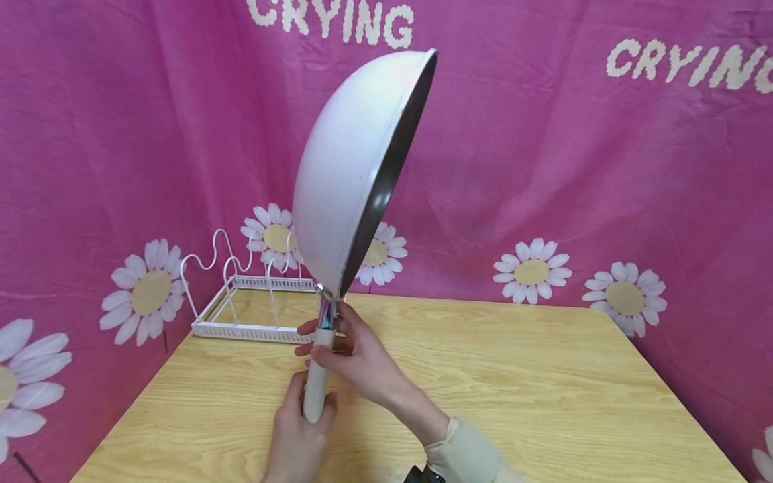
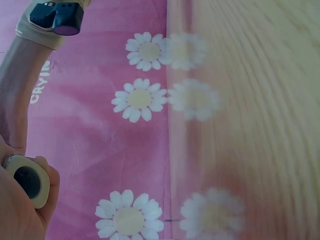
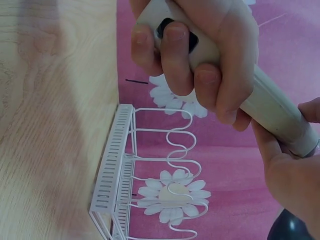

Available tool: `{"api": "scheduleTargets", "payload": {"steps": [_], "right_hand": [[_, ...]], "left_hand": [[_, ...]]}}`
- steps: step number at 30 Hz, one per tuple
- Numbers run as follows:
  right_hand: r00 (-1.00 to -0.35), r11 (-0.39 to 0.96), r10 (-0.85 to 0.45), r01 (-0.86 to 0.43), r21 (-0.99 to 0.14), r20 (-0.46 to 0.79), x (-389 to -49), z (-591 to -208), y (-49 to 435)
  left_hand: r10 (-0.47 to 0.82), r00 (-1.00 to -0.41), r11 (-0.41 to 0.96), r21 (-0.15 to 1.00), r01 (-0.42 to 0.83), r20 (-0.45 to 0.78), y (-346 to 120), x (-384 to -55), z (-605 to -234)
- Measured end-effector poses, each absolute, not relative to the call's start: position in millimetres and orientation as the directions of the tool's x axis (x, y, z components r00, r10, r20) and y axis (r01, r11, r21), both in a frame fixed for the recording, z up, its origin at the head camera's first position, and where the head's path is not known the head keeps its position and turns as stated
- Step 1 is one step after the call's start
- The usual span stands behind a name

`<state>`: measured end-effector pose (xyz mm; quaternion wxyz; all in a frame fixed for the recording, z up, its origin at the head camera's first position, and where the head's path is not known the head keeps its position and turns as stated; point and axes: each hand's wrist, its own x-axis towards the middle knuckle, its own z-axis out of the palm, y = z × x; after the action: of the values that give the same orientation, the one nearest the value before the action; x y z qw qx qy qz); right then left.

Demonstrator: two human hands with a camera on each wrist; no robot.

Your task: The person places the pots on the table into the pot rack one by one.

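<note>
A deep frying pan, white outside and dark inside, stands on end in the air with its bowl up and its dark inside turned right. Its pale handle points down. My left hand grips the lower end of the handle, fingers wrapped round it in the right wrist view. Higher up, near the metal collar, my right hand holds the handle with thumb in front and fingers behind. The left wrist view looks at the handle's hollow end beside the left palm.
A white wire rack with wavy uprights stands at the back left of the wooden table, behind the hands. A pink cloth with daisies and lettering hangs round the table. A black device is strapped at my right wrist.
</note>
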<state>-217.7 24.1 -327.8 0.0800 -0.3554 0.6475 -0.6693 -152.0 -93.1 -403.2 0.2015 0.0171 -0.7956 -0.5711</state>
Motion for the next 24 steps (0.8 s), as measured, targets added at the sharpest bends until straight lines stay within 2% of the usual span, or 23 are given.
{"api": "scheduleTargets", "payload": {"steps": [8,16,24], "right_hand": [[-0.749,-0.085,-0.565,-0.363,-0.928,0.345,-214,-326,15],[-0.743,-0.077,-0.57,-0.377,-0.923,0.351,-214,-323,9],[-0.774,0.039,-0.522,-0.442,-0.896,0.359,-217,-323,-1]], "left_hand": [[-0.286,-0.878,0.438,0.867,0.237,0.384,-99,-155,-409],[-0.304,-0.871,0.465,0.858,0.217,0.385,-102,-153,-408],[-0.324,-0.875,0.472,0.863,0.18,0.36,-108,-153,-408]]}}
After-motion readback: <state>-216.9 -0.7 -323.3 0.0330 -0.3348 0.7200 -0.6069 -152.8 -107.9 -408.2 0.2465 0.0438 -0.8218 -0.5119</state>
